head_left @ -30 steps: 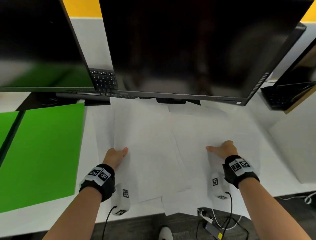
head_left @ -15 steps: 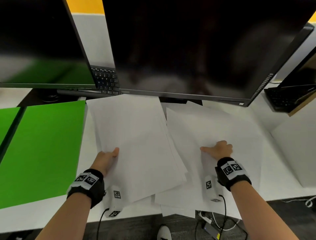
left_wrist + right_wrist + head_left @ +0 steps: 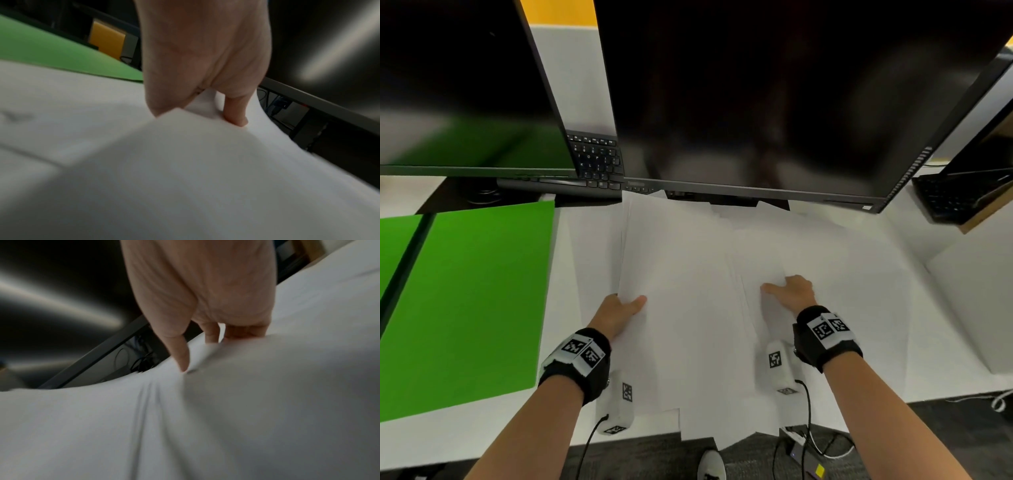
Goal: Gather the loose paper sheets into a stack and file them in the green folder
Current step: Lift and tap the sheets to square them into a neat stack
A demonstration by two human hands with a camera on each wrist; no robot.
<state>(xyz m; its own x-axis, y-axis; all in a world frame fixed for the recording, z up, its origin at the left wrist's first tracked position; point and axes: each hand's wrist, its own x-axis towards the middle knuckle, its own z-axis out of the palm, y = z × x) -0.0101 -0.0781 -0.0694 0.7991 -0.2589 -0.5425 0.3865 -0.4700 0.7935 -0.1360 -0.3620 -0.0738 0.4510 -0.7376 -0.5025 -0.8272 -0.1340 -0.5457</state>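
Left hand (image 3: 619,310), right hand (image 3: 792,293) — paper sheets (image 3: 688,274) drawn closer together; overlapping.

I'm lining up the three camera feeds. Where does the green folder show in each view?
Head: green folder lies open at left, beside the paper sheets.
Left wrist: a green band at upper left, behind the left hand.
Right wrist: not in it.
Shared landmark: the black monitor.
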